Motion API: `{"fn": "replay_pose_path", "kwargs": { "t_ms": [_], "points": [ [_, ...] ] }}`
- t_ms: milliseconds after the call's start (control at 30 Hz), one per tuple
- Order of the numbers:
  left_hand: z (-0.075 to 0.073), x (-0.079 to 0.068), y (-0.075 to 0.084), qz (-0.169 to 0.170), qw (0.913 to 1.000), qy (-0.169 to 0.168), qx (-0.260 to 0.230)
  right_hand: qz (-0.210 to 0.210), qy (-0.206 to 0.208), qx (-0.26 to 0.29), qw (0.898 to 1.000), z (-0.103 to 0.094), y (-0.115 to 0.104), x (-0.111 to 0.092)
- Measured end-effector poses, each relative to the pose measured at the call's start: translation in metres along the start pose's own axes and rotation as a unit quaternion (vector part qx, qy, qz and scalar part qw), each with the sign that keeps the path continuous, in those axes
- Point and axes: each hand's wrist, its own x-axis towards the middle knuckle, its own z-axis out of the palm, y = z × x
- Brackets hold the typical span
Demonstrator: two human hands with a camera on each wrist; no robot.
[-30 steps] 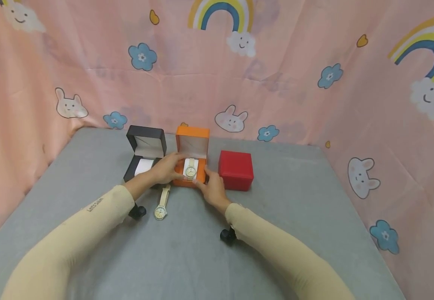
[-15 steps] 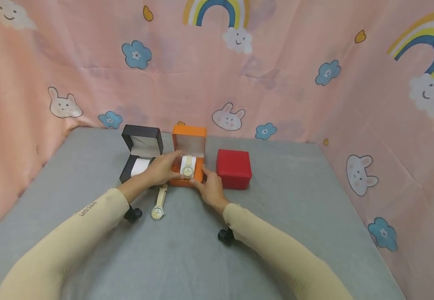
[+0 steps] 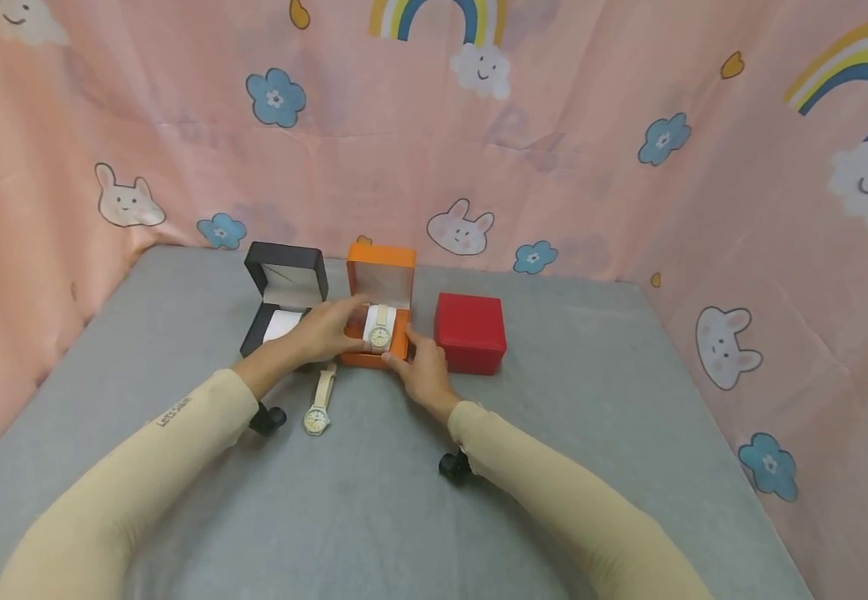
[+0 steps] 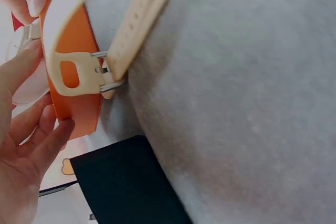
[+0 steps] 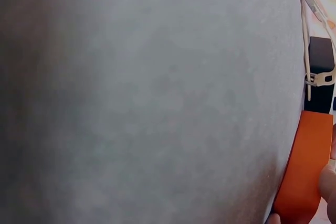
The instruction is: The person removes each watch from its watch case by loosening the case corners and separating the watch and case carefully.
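Note:
In the head view an orange watch box (image 3: 382,255) stands with its lid up. Inside it a cream-strapped watch (image 3: 379,336) sits round a white cushion. My left hand (image 3: 319,332) grips the box's left side, its thumb at the front rim beside the watch. On the right front corner, my right hand (image 3: 426,372) holds the box between thumb and fingers. The left wrist view shows left fingertips against the orange wall (image 4: 79,124). A second cream-strapped watch (image 3: 317,419) lies on the table before the boxes; its buckle (image 4: 76,74) looms large in the left wrist view.
Left of the orange box, an open black watch box (image 3: 287,257) holds a white cushion, partly hidden behind my left hand. A closed red box (image 3: 469,325) stands close on the right. Behind the grey-covered table (image 3: 576,400) hangs a pink patterned curtain (image 3: 569,183).
The head view has shifted slightly. Both hands stay on the orange watch box in nearly the same hold, and the loose watch has not moved.

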Motion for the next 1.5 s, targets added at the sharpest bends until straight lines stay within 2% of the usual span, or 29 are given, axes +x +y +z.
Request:
{"fn": "replay_pose_path", "kwargs": {
  "t_ms": [133,267,467,633,867,1167,1500],
  "points": [
    [-0.003,0.001,0.0,0.007,1.0,0.005,0.001,0.001,-0.001,-0.002,1.0,-0.002,-0.003,0.001],
    [-0.009,0.003,-0.003,-0.012,0.998,-0.001,-0.063,0.002,-0.007,-0.004,1.0,-0.004,-0.005,0.002],
    [-0.023,0.003,-0.007,-0.033,0.9839,-0.032,-0.172,0.003,-0.006,-0.007,1.0,-0.005,-0.006,0.003],
    [-0.031,-0.004,-0.01,-0.042,0.9733,-0.04,-0.222,0.013,-0.021,-0.003,1.0,-0.004,-0.006,0.002],
    [-0.037,-0.01,-0.011,-0.038,0.9677,-0.045,-0.245,0.016,-0.024,-0.005,1.0,-0.005,-0.01,0.005],
    [-0.025,-0.014,-0.008,-0.044,0.9526,-0.046,-0.298,0.033,-0.042,0.009,0.999,-0.009,-0.01,0.003],
    [-0.023,-0.023,-0.006,-0.038,0.9513,-0.057,-0.301,0.067,-0.061,0.025,0.996,-0.012,-0.012,0.001]
  ]
}}
